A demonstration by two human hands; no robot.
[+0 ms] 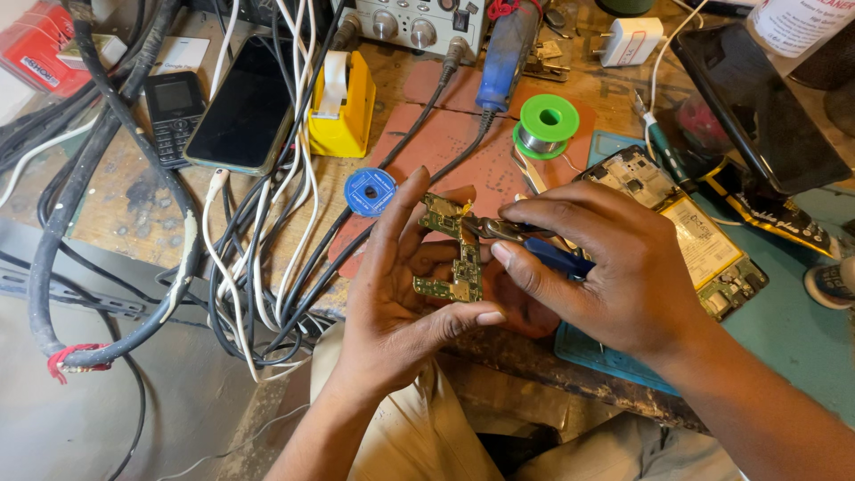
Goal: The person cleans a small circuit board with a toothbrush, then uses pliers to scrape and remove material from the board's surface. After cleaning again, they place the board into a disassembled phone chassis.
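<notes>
The left hand (401, 303) holds a small green circuit board (452, 249) upright in its fingertips. Just right of it, the right hand (614, 267) pinches blue-handled tweezers (534, 245), tips touching the board's top. Behind the right hand lies an opened phone (686, 223)

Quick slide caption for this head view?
Left hand holds a green circuit board; right hand grips it with tweezers.
</notes>
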